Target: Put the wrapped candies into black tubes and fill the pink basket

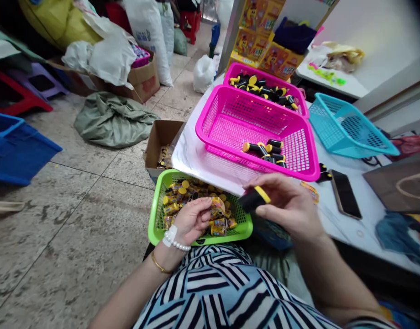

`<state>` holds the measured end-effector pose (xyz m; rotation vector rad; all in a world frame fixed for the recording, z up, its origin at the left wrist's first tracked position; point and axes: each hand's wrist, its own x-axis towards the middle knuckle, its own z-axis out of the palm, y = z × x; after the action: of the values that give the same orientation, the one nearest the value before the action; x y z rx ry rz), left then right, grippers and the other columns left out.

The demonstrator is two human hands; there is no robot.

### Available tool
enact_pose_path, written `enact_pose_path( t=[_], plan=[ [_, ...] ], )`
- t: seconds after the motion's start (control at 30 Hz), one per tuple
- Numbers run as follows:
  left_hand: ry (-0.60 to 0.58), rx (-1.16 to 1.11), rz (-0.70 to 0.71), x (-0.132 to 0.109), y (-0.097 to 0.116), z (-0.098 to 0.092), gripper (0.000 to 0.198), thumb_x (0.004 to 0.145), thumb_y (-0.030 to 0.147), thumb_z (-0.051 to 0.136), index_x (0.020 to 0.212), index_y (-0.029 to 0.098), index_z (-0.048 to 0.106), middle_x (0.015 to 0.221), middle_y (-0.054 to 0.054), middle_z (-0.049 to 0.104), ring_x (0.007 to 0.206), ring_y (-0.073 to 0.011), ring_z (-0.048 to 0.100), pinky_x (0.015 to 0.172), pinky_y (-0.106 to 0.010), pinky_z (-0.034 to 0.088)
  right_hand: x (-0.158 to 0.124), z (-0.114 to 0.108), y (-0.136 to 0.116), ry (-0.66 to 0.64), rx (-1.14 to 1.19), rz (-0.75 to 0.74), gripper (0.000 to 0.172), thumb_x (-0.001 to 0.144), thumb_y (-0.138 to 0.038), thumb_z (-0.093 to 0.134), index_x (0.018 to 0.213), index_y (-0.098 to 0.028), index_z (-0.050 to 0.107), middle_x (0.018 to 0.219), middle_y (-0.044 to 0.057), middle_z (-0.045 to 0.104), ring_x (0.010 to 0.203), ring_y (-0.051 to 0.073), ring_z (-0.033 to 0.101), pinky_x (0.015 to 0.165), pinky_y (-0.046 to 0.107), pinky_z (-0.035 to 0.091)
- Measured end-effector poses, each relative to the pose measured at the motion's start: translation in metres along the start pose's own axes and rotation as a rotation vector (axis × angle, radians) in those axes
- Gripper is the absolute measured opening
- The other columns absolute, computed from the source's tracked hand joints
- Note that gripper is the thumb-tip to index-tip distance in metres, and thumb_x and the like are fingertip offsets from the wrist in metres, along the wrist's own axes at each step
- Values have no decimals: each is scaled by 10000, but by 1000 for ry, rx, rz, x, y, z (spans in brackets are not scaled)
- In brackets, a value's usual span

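My left hand [191,220] is closed, pinching a small yellow-orange printed label [217,204] between thumb and fingertips. In my right hand [290,203] is a black cylinder with a yellow rim [251,200], tilted and gripped between thumb and fingers. Beneath both hands, a green basket [155,214] holds many small yellow-labelled cylinders [219,226]. Just beyond, on the table, stands a pink basket [210,114] with several plain black cylinders with yellow ends [273,148] in its near right corner.
A second pink basket [230,71] behind is full of black-and-yellow pieces. A blue basket [354,130] and a phone [346,194] are on the table [196,155] to the right. An open cardboard box [150,153] stands on the floor by the table's left edge.
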<state>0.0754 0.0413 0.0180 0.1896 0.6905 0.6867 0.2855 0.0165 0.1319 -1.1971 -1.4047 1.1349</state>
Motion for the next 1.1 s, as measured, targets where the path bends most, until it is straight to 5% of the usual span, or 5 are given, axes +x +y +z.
enact_pose_path(
  t=[0.2,0.43,0.63,0.87,1.1],
  plan=[
    [15,20,-47,3,-6,18,260,690,217,808,781,127,582,656,42,548,391,15,338,316,-86,161,-18,20,70,113,176,157,369,713,-375,823,1015,-231,666,1060,60,714,980,216,672,913,377,538],
    [7,0,-44,5,-10,21,282,677,209,817,780,123,569,673,40,566,370,21,349,300,-87,171,-20,24,64,128,105,202,294,758,-327,780,981,-204,633,1029,64,723,924,179,680,852,310,552],
    [34,-7,-7,6,-8,19,292,658,238,833,769,109,595,637,50,552,369,19,342,301,-95,165,-26,35,61,201,-255,84,277,774,-264,743,1007,-201,606,1078,76,703,981,203,675,926,358,529],
    [73,88,116,5,-11,17,333,641,305,847,804,110,633,664,21,587,420,-21,459,312,-113,198,-23,51,66,251,36,183,262,795,-324,736,957,-217,560,952,39,727,844,157,693,772,271,558],
    [83,-32,81,4,-14,14,290,620,203,851,753,96,616,644,23,581,438,-25,480,312,-108,239,-23,57,77,327,-26,173,252,812,-341,714,953,-215,548,775,-14,672,677,115,641,635,215,521]
  ],
)
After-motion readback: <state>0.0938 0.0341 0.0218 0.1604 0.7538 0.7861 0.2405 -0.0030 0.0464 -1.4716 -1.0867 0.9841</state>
